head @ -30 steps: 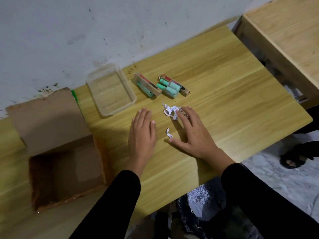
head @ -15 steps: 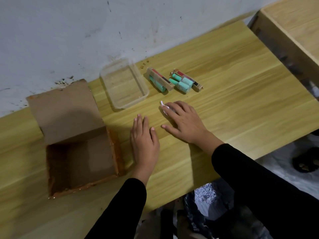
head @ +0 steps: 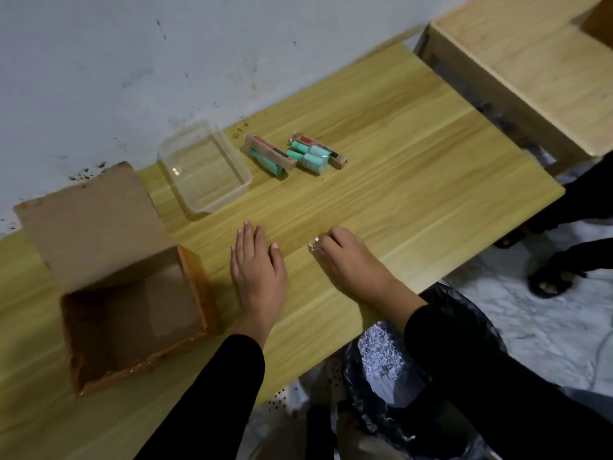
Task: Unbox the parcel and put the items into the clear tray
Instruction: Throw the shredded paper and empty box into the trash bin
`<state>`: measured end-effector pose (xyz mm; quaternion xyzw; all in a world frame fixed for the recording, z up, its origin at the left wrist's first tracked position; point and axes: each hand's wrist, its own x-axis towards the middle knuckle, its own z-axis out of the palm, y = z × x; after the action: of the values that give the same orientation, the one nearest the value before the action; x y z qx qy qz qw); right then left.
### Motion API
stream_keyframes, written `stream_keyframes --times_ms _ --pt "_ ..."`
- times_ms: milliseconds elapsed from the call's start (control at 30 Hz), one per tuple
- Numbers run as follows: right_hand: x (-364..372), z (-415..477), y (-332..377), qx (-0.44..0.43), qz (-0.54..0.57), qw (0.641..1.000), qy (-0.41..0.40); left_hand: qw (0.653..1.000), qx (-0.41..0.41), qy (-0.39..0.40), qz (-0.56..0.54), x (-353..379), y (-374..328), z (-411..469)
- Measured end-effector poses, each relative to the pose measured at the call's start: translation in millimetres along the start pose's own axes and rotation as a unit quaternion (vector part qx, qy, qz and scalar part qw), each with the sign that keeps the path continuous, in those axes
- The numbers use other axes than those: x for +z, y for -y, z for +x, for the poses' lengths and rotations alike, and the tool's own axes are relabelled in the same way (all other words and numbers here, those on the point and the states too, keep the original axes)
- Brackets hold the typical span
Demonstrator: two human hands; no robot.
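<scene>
The open cardboard parcel (head: 132,307) sits at the left of the wooden table, flap back, nothing visible inside. The clear tray (head: 204,169) stands near the wall with nothing in it. Right of it lie a tan packet with a green tube (head: 270,157) and another packet with green tubes (head: 313,156). My left hand (head: 257,270) rests flat on the table, fingers apart. My right hand (head: 348,260) is curled over white paper scraps (head: 314,245), which peek out at its fingertips, near the table's front edge.
A black bin bag (head: 391,360) with shredded paper hangs below the table's front edge. A second wooden table (head: 517,68) stands at the right. Someone's sandalled feet (head: 554,277) are on the floor at far right.
My right hand closed over the white scraps and dragged them back toward the table's front edge. The left hand stayed flat. The camera view shifted.
</scene>
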<state>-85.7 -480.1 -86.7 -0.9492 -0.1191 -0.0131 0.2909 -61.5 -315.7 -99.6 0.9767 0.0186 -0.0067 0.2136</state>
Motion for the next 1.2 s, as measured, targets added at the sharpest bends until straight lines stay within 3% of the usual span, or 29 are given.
stream_keyframes --times_ms 233,367,433,500,667,833,933,1067,1200 --pt "-15.5 -102.5 -35.9 0.159 -0.012 0.985 -0.068 0.993 0.103 0.054 0.003 16.0 -45.8 -21.1" --pt "-26.5 -169.9 -45.6 0.293 0.056 0.929 -0.217 0.982 0.166 0.092 0.0 34.0 -81.2 -39.9" --pt "-23.2 -197.2 -50.8 0.356 0.081 0.9 -0.239 0.977 0.189 0.103 0.004 41.6 -92.9 -51.0" --pt "-14.1 -220.4 -57.0 0.407 0.085 0.879 -0.235 0.972 0.211 0.105 0.012 47.0 -99.3 -57.9" --pt "13.4 -257.0 -68.7 0.505 0.101 0.849 -0.118 0.968 0.224 0.108 0.019 48.9 -98.4 -57.8" --pt "4.4 -258.6 -57.9 0.504 0.117 0.851 -0.096 0.962 0.233 0.141 0.006 41.8 -96.7 -57.3" --pt "-25.3 -239.3 -49.7 0.481 0.105 0.858 -0.148 0.953 0.24 0.187 0.005 29.1 -95.3 -50.6" --pt "-74.9 -184.7 -18.4 0.414 0.105 0.879 -0.213 0.939 0.222 0.253 -0.075 -7.2 -87.7 -45.2" --pt "-95.8 -110.1 24.1 0.316 0.105 0.918 -0.216 0.951 0.199 0.189 -0.138 -64.4 -72.0 -32.0"
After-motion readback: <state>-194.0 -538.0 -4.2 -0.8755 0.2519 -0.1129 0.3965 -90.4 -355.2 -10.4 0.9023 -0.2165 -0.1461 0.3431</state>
